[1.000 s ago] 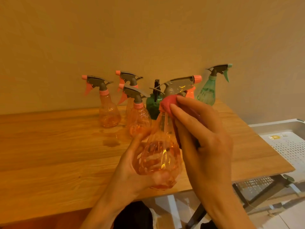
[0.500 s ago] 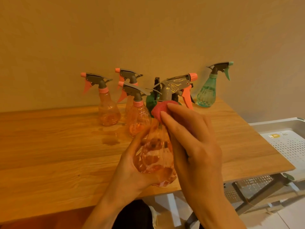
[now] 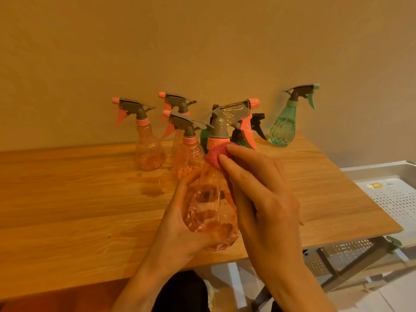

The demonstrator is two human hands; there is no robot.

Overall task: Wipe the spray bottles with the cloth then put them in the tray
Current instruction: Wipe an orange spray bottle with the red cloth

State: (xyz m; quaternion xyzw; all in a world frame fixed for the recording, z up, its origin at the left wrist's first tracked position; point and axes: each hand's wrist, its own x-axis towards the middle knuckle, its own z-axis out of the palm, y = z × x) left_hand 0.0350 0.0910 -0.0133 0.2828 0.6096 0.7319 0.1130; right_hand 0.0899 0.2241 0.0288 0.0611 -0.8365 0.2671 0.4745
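Held bottle: an orange see-through spray bottle was up off the wooden table, in front of the person and above the near edge, tilted a little with its grey trigger head toward the wall and its orange nozzle pointing right.
Left hand: the left hand cupped the bottle's round belly from below and from the left, fingers curled under the base, thumb up along the left side; it was closed around the bottle.
Right hand: the right hand lay against the bottle's right side, wrist low, fingers stretched up and left toward the neck, pressing a red cloth onto the shoulder just under the orange collar.
Cloth: only a bunched fold showed past the fingertips; the rest was hidden under the palm, so its shape could not be told.
Bottle's right side: covered by the right hand.
Waiting bottles: three more orange bottles stood upright near the wall, left of the held one; a teal bottle stood upright at the back right, well apart from them.
Dark bottles: dark green bottles with black triggers stood behind the held bottle's head, largely blocked; their number was unclear.
Table mark: a darker patch lay on the wood left of the hands.
Tray: a white perforated tray sat lower, beyond the table's right end, cut off by the frame edge.
Below the table: grey legs and some dark fabric, hard to make out.
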